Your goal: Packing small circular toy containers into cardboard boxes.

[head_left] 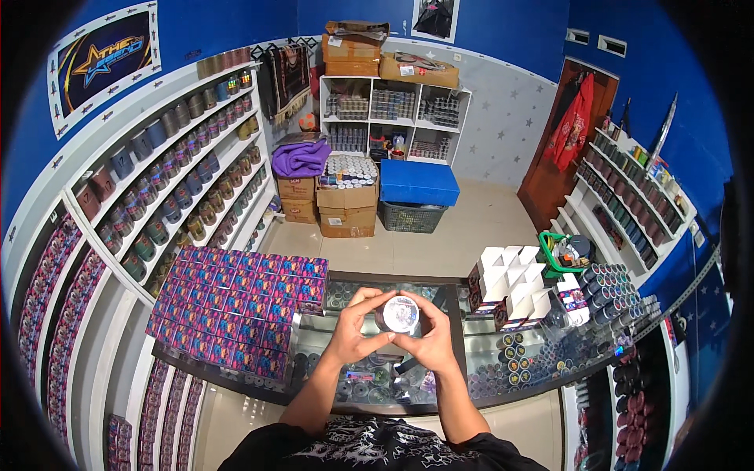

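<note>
Both hands are up over the glass counter (471, 330) with a small round jar (399, 313) pinched between them, its pale shiny lid facing up at the camera. The left hand (353, 328) wraps the jar's left side, fingers curled over the top edge and thumb underneath, and the right hand (432, 336) mirrors it on the other side, so both are clamped on the same jar, held a bit above the counter top and dead centre. Forearms come in from the bottom and angle in toward each other. As for containers: under the glass there are loads more little round tins, too small to tell what's in them. On the counter's left sits a big block of colourful flat boxes (236, 306) stacked in rows, and to the right a cluster of white open cartons (510, 279), with dark cylindrical jars (609, 286) packed just beside them. A green basket (550, 251) behind those holds mixed small stuff. On the floor farther back, a cardboard box (348, 196) carries a tray of round lidded tins, next to a dark crate with a blue box (419, 183) on top.
</note>
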Demonstrator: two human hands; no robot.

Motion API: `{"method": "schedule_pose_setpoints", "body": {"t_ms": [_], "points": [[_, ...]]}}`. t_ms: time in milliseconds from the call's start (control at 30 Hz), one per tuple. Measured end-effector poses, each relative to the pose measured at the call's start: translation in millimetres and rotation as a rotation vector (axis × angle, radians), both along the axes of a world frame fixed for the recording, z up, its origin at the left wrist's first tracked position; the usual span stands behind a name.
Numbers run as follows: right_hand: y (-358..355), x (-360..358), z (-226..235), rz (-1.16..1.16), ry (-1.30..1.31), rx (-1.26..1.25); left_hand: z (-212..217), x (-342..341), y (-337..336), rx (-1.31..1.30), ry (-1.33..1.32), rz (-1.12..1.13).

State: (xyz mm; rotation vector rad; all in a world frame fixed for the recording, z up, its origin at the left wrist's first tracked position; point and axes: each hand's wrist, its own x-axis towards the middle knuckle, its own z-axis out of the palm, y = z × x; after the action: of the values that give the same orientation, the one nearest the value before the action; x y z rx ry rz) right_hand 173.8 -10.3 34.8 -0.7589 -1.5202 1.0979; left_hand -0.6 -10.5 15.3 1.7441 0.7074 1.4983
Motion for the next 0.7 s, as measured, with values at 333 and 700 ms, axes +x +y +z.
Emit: {"method": "schedule_pose_setpoints", "body": {"t_ms": [333,700], "points": [[10.1,14.8,-42.0,0.053,0.106,-0.062,-52.3,-20.8,-6.6,-0.118,0.394,0.023],[17.5,22.3,-89.8,-0.052,-0.05,-0.23,-124.2,-6.6,-4.4,-0.139,0.35,0.446]]}}
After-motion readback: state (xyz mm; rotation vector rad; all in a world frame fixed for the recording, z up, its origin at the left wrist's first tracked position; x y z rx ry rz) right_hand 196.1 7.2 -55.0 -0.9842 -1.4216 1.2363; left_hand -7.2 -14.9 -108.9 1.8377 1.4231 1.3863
